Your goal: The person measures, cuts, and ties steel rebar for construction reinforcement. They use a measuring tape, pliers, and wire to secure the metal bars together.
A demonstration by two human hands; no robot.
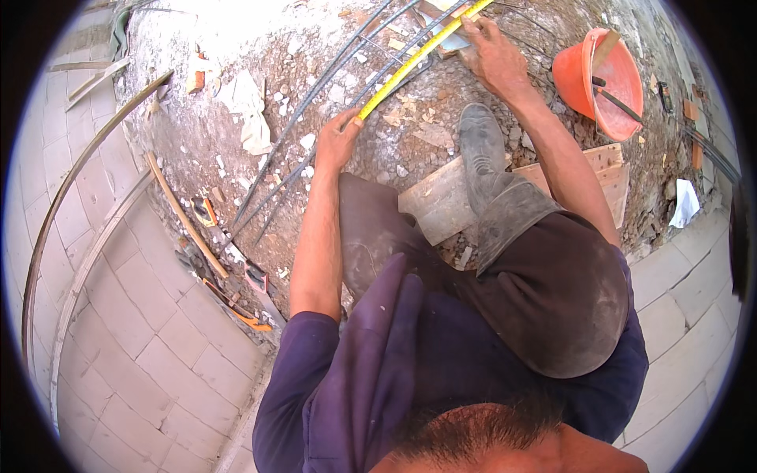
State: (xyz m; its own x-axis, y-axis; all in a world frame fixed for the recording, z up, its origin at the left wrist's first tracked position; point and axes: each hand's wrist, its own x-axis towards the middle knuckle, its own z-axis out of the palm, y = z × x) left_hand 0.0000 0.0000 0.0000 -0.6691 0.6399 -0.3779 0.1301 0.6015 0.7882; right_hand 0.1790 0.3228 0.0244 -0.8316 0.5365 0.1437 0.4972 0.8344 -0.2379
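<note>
On rubble-strewn ground (236,118), grey and crumbly, littered with white chips and scraps, ringed at left and lower right by pale paving tiles (142,331). Across the rubble, several long dark steel bars (315,94), running from lower left up toward the top edge, roughly side by side. At upper right, an orange bucket (603,79), tipped toward the camera, with a stick-like tool handle inside. Below the bucket, flat wooden boards (441,201), partly under a dusty grey boot (481,150) planted on the rubble. At far left, curved thin rods (95,150) along the tile edge, plus a wooden handle (185,217) lying slantwise near small orange-and-grey tools (236,303).

Along the bars, a yellow measuring tape (410,63), stretched taut in a slanting line from mid-frame to the top edge, lying over and just beside the steel bars.

At the tape's lower end, the left hand (339,142): fingers curled, thumb and fingertips pinching the tape against the ground beside the bars. At the tape's upper end, the right hand (493,55): fingers loosely spread and laid flat, fingertips pressing down on the tape near the top edge, palm over the rubble. Both forearms bare, reaching out from purple sleeves (315,370) at the bottom of the view.
</note>
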